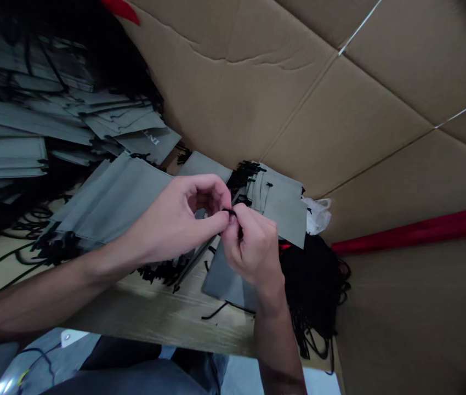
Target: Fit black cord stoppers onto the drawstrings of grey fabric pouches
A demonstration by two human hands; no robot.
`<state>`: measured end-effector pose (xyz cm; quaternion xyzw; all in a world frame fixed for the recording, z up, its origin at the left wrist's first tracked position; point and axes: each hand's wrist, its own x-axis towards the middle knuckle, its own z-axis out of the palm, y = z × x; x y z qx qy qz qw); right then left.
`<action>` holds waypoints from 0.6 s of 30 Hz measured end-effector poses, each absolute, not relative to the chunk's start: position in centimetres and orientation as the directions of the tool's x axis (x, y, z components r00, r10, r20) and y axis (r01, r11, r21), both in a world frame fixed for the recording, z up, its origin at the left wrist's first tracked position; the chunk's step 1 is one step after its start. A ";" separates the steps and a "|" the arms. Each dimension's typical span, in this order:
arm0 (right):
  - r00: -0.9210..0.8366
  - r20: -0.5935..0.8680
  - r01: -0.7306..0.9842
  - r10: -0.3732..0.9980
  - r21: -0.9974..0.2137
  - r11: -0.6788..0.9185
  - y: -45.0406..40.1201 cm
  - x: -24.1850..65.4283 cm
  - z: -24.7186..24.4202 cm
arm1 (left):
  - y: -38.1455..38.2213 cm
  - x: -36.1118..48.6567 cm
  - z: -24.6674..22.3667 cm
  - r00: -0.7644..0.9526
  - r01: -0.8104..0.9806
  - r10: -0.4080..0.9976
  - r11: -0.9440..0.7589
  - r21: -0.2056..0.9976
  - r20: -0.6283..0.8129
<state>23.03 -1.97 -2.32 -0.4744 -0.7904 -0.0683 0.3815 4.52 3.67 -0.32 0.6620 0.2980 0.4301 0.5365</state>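
Observation:
Over the middle of the table, my left hand [194, 211] and my right hand [251, 241] meet, fingertips close together. A short piece of black cord [229, 212] shows between them, pinched by thumb and forefinger on both sides. Beneath my right hand lies a flat grey fabric pouch [227, 277], with a loose black cord end [216, 311] by its lower edge. A stack of grey pouches [113, 197] with black cord ends rests under my left wrist. Beyond my hands, more grey pouches [284, 203] lean near the cardboard.
Brown cardboard [249, 82] walls the back and right. A heap of black cords [315, 285] hangs at the table's right, near a red strip [418, 227] and a crumpled white plastic bag [318, 215]. High piles of grey pouches [6, 153] fill the left.

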 end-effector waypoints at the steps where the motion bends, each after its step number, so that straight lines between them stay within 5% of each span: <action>1: -0.239 0.689 0.801 0.684 -0.258 0.540 -2.0 23.1 -2.3 | 3.5 4.9 -0.1 0.445 -0.077 0.862 -0.233 0.969 0.243; 9: -0.110 0.773 0.803 0.625 -0.301 0.514 -2.2 23.1 -1.8 | 3.3 6.9 0.8 0.438 -0.155 0.873 -0.163 0.974 0.216; 18: -0.149 0.855 0.885 0.498 -0.109 0.452 -1.1 22.7 -2.7 | 4.1 7.5 -0.4 0.407 -0.281 0.893 -0.077 0.957 0.192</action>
